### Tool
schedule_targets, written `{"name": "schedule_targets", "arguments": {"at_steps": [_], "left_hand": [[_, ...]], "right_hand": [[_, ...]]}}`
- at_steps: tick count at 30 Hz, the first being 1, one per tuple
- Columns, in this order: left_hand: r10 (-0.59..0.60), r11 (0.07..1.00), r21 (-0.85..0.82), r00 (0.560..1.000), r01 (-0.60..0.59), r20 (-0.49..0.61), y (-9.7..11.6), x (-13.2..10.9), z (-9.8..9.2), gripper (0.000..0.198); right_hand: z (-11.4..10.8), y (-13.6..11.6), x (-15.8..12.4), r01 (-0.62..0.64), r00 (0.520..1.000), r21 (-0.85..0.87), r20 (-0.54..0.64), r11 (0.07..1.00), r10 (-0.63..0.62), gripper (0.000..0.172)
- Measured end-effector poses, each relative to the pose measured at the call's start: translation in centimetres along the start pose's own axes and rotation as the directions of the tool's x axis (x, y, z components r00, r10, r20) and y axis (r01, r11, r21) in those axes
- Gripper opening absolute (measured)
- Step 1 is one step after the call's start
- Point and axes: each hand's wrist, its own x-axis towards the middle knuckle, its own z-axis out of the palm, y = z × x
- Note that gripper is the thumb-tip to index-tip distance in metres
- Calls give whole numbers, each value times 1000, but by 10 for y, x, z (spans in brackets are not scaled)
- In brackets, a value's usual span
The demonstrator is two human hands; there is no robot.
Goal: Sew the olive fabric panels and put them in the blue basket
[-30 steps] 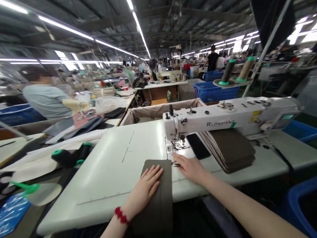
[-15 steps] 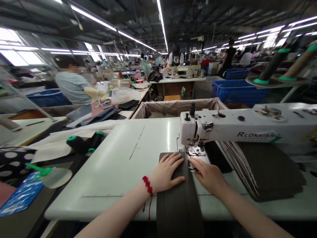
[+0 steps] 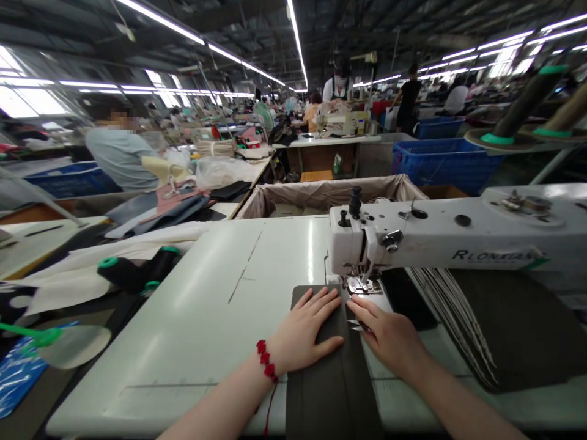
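Observation:
A long dark olive fabric piece (image 3: 328, 391) lies on the pale sewing table, its far end just left of the presser foot (image 3: 364, 285) of a white sewing machine (image 3: 413, 235). My left hand (image 3: 307, 333), with a red braided bracelet (image 3: 266, 359) at the wrist, rests flat on it, fingers outstretched. At the fabric's right edge my right hand (image 3: 389, 336) presses with its fingertips, close in front of the presser foot. Small metal blades of thread snips (image 3: 354, 326) poke out from under its curled fingers; their handle is hidden in the palm.
A stack of dark fabric panels (image 3: 518, 330) lies under the machine arm at right. Thread cones (image 3: 121, 274) stand at left beside loose cloth. Behind the table is a cloth-lined bin (image 3: 316, 190). Blue crates (image 3: 449, 162) and other people at machines are farther back.
The view has shifted slightly, moving the table and machine in the picture. Both hands keep nearly the same place on the fabric, and the snips' blades show more clearly.

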Motion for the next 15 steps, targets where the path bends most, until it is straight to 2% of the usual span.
{"name": "schedule_targets", "arguments": {"at_steps": [15], "left_hand": [[21, 1000, -6, 1000, -21, 14, -3, 2, -4, 70]], "right_hand": [[-2, -1, 0, -10, 1000, -11, 24, 1000, 10, 62]]}}
